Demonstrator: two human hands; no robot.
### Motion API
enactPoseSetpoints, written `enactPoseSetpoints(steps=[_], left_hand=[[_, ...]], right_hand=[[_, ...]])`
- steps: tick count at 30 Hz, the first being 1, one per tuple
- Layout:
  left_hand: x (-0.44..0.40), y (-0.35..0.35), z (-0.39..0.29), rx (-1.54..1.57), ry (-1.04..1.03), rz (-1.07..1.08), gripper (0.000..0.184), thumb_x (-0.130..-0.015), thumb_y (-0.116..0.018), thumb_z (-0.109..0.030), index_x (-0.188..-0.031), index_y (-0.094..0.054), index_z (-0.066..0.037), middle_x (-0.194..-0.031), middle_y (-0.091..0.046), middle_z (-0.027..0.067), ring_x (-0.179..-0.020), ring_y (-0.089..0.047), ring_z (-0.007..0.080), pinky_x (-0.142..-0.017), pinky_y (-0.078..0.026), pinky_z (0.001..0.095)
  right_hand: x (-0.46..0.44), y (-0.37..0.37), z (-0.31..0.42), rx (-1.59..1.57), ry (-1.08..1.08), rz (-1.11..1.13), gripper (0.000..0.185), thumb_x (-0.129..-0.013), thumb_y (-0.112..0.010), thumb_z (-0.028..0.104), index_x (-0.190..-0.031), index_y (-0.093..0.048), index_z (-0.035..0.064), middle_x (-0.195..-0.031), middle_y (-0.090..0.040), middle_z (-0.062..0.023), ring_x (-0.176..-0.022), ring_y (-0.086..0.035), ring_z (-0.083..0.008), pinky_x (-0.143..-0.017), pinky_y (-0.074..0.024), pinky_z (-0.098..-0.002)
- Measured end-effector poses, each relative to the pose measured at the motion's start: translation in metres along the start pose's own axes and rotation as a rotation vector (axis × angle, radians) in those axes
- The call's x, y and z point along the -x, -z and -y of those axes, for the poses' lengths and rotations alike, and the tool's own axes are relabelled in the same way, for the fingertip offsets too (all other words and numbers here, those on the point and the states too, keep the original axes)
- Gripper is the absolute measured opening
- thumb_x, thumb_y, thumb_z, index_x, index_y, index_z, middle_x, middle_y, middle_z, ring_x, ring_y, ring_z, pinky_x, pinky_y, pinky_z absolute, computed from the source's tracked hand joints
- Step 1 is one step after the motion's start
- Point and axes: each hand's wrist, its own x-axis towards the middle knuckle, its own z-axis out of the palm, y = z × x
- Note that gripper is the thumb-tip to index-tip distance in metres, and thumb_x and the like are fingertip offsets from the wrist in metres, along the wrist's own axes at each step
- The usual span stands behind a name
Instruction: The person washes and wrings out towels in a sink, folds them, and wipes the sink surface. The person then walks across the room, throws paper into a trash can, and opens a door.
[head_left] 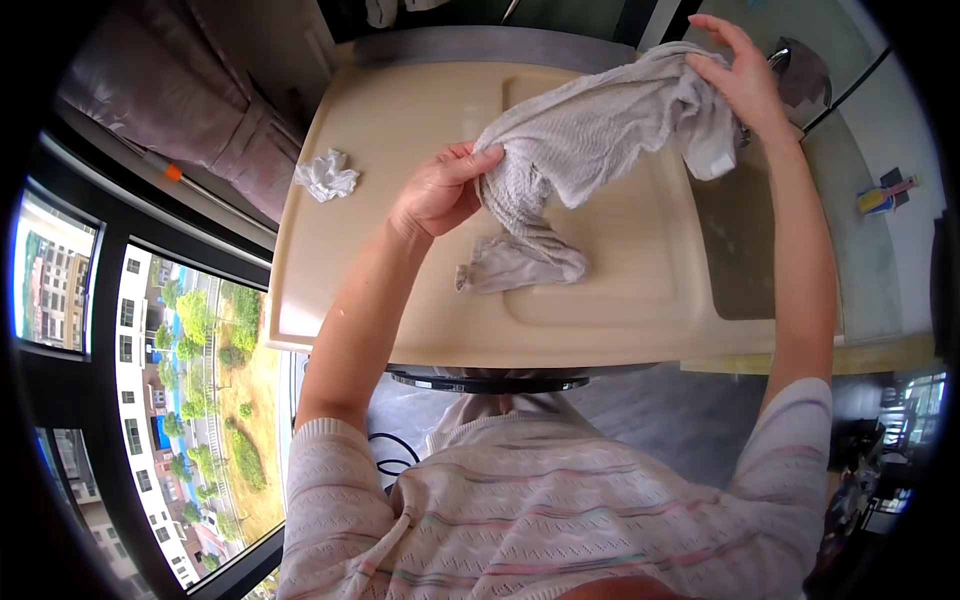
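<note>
A crumpled greyish-white cloth (610, 120) with a ribbed texture stretches between my two hands above the beige counter (420, 320). My left hand (445, 188) is closed on its left part, thumb on top. From there a twisted length hangs down, and its end lies bunched on the counter. At the cloth's upper right end is my right hand (745, 85), with index finger and thumb spread apart. The thumb touches the cloth; the other fingers are partly hidden. A loose flap of the cloth hangs below that hand, near the sink basin (740, 255).
A small crumpled white cloth or tissue (327, 175) lies on the counter's left side. A metal faucet (800, 70) stands behind my right hand. Windows (190, 400) and a curtain (180, 90) are on the left. A yellow-and-blue item (885, 195) is at right.
</note>
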Motion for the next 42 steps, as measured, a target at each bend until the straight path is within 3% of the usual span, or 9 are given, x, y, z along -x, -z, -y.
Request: enactPoseSetpoints(steps=[1,2,5,9,14,18,25,29,42], left_hand=[[-0.002,-0.006,0.003,0.121,-0.001,0.031,0.035,-0.088,-0.049,-0.026,-0.11,-0.052,0.001,-0.102,-0.06,0.0106,-0.095,-0.058,0.0211,-0.084,-0.045,0.0344],[-0.004,-0.012,0.005,0.244,-0.008,0.059,0.038,-0.089,-0.048,-0.029,-0.112,-0.05,0.001,-0.104,-0.059,0.011,-0.096,-0.057,0.0217,-0.086,-0.045,0.0352],[-0.01,-0.022,0.016,0.544,0.073,0.174,0.044,-0.09,-0.045,-0.033,-0.12,-0.044,0.0,-0.115,-0.054,0.0135,-0.104,-0.053,0.0262,-0.093,-0.04,0.0427],[-0.004,-0.044,0.024,0.0,0.227,-0.035,0.048,-0.09,-0.044,-0.038,-0.116,-0.046,0.002,-0.107,-0.056,0.0115,-0.095,-0.056,0.0184,-0.081,-0.048,0.0306],[0.005,-0.039,-0.011,-1.0,0.175,0.005,0.045,-0.09,-0.044,-0.038,-0.107,-0.053,0.002,-0.098,-0.06,0.0096,-0.088,-0.058,0.0166,-0.078,-0.048,0.0292],[0.017,-0.024,-0.029,-0.183,-0.012,-0.028,0.044,-0.091,-0.042,-0.037,-0.103,-0.053,0.003,-0.096,-0.06,0.011,-0.082,-0.06,0.0202,-0.076,-0.049,0.0325],[0.024,-0.04,-0.091,0.252,-0.191,-0.254,0.035,-0.092,-0.041,-0.029,-0.106,-0.052,0.001,-0.102,-0.059,0.0094,-0.093,-0.057,0.0207,-0.085,-0.044,0.0367],[0.028,-0.045,-0.139,-0.084,-0.378,-0.111,0.024,-0.081,-0.06,-0.017,-0.095,-0.058,0.002,-0.088,-0.062,0.0082,-0.078,-0.058,0.0156,-0.075,-0.048,0.0306],[0.013,-0.027,-0.214,-0.383,-0.529,-0.371,0.021,-0.087,-0.051,-0.016,-0.08,-0.059,0.002,-0.071,-0.061,0.0082,-0.062,-0.06,0.0175,-0.058,-0.05,0.03]], right_hand=[[-0.002,-0.006,0.004,0.242,0.122,-0.086,0.026,-0.078,-0.064,0.015,-0.099,-0.057,0.0012,-0.088,-0.057,-0.0004,-0.078,-0.051,-0.0049,-0.07,-0.0423,-0.0196],[0.014,-0.018,0.014,-0.136,-0.103,-0.003,0.025,-0.08,-0.064,0.021,-0.095,-0.06,0.0013,-0.083,-0.058,-0.001,-0.073,-0.049,-0.0057,-0.063,-0.0416,-0.0212],[0.081,-0.049,0.047,-0.559,-0.448,0.745,0.034,-0.087,-0.053,0.033,-0.104,-0.057,0.0034,-0.096,-0.059,-0.0021,-0.09,-0.052,-0.0077,-0.079,-0.0407,-0.0246],[0.123,-0.107,0.049,-1.05,-0.605,0.784,0.045,-0.086,-0.053,0.038,-0.115,-0.048,0.0045,-0.102,-0.055,-0.0002,-0.093,-0.052,-0.0095,-0.083,-0.0427,-0.0257],[0.123,-0.113,0.054,-1.451,-0.755,0.275,0.043,-0.088,-0.052,0.034,-0.115,-0.046,0.0008,-0.104,-0.055,-0.0025,-0.093,-0.053,-0.0109,-0.083,-0.0424,-0.0274],[0.11,-0.083,0.063,-1.63,-0.71,0.22,0.044,-0.089,-0.049,0.025,-0.124,-0.038,0.0017,-0.119,-0.049,-0.0081,-0.109,-0.048,-0.0187,-0.089,-0.0403,-0.0331],[0.081,-0.022,0.029,-1.272,-0.593,0.157,0.036,-0.082,-0.056,0.014,-0.115,-0.049,0.0012,-0.095,-0.059,-0.0014,-0.076,-0.055,-0.0072,-0.059,-0.0436,-0.0202],[0.052,0.006,0.022,-1.147,-0.459,0.2,0.04,-0.085,-0.052,0.017,-0.121,-0.043,0.0017,-0.102,-0.058,-0.0012,-0.07,-0.054,-0.0015,-0.043,-0.0343,-0.0132],[-0.011,0.041,0.0,-1.138,-0.407,0.157,0.03,-0.088,-0.05,0.011,-0.118,-0.048,0.0059,-0.1,-0.058,-0.0016,-0.091,-0.055,-0.0104,-0.081,-0.0464,-0.0286]])
